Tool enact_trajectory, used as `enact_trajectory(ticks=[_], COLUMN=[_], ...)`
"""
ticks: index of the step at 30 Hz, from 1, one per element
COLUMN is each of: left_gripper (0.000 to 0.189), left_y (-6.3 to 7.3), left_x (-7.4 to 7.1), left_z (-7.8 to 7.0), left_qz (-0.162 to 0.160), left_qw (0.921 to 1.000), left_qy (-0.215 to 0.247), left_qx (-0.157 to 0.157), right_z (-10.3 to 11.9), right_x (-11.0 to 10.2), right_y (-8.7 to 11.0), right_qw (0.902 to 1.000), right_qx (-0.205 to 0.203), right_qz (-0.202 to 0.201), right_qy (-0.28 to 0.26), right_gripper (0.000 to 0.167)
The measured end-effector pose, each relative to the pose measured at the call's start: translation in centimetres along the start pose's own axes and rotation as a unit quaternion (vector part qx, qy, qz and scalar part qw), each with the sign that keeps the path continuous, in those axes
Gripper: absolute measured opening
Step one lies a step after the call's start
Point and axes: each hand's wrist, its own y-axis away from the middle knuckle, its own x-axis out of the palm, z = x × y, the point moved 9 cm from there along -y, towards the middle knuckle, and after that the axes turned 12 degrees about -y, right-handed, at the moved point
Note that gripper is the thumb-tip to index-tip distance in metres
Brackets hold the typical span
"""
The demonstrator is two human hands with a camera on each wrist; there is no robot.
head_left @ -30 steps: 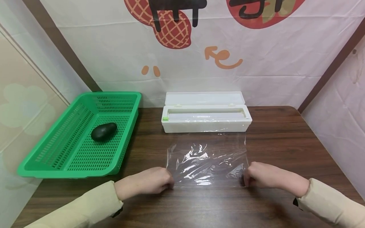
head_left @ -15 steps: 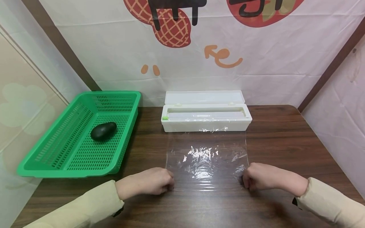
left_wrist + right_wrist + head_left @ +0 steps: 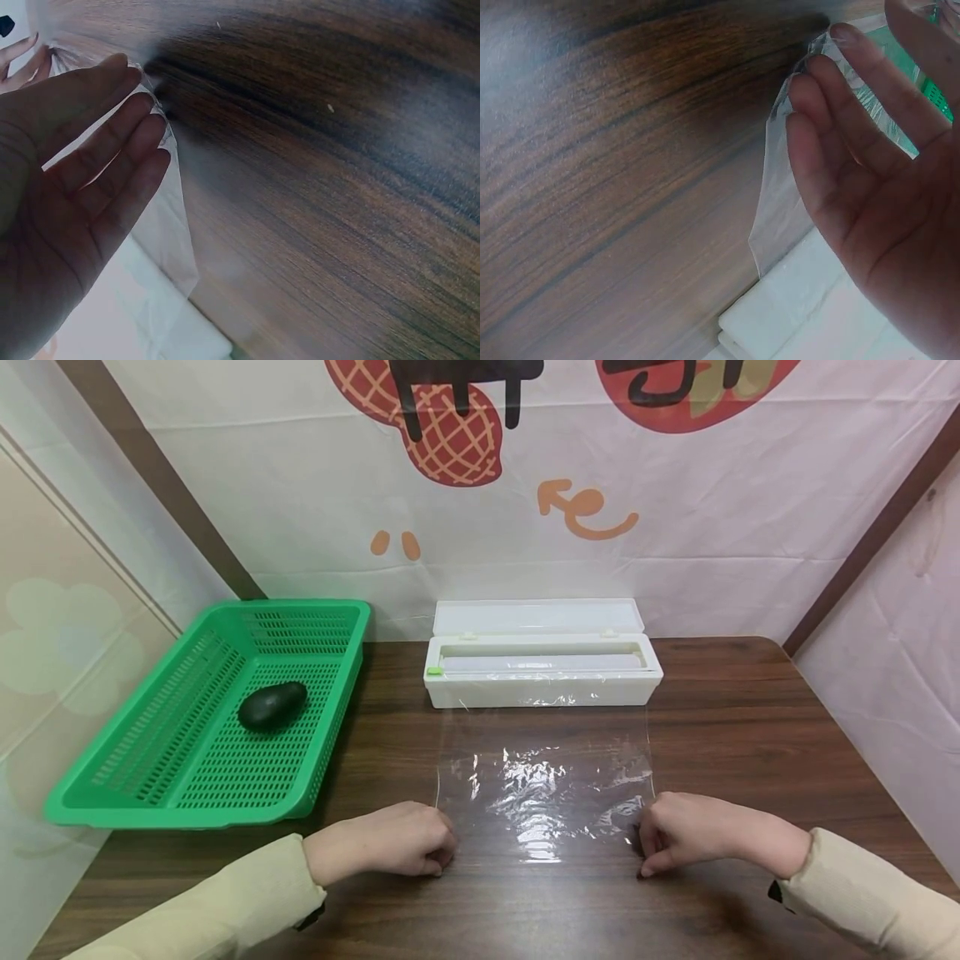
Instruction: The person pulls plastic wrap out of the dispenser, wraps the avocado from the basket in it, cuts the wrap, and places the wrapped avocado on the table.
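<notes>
A sheet of clear plastic wrap [image 3: 540, 802] stretches over the table from a white wrap dispenser [image 3: 543, 689], whose lid stands raised. At its near left corner is my left hand [image 3: 393, 837]; in the left wrist view its fingers [image 3: 124, 146] are nearly straight and touch the wrap's edge, the thumb lying close along the index finger. My right hand [image 3: 701, 832] is at the near right corner. Its fingers [image 3: 817, 161] touch the wrap's edge, and the thumb stands apart from them. The wrap's underside is hidden from view.
A green plastic basket [image 3: 318, 760] stands at the left with a dark avocado [image 3: 273, 706] in it. Behind the dispenser hangs a printed white cloth [image 3: 300, 510]. The brown wooden table [image 3: 750, 718] extends to the right.
The wrap was drawn slightly nearer and flattened between the first two frames. Since then both thumbs have moved out from the fingers, most plainly on the right hand. Basket and dispenser stay put.
</notes>
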Motion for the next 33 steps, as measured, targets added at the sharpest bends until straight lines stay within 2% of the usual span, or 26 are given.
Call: enact_trajectory(ticks=[12, 21, 33], left_gripper=[0.017, 0.019, 0.025], left_y=[-0.04, -0.06, -0.03], left_x=[0.07, 0.26, 0.47], left_z=[-0.04, 0.06, 0.31], left_qz=[0.002, 0.017, 0.04], left_qw=[0.9999, 0.9997, 0.999], left_qy=[0.01, 0.018, 0.013], left_qx=[-0.001, -0.009, -0.018], right_z=[-0.19, -0.82, -1.04], right_x=[0.25, 0.41, 0.02], right_y=[0.0, 0.1, 0.15], right_qw=[0.9997, 0.9937, 0.9981], right_qx=[0.007, 0.06, 0.06], right_qz=[0.001, 0.012, -0.013], right_qy=[-0.022, -0.094, -0.001], right_gripper=[0.024, 0.019, 0.025])
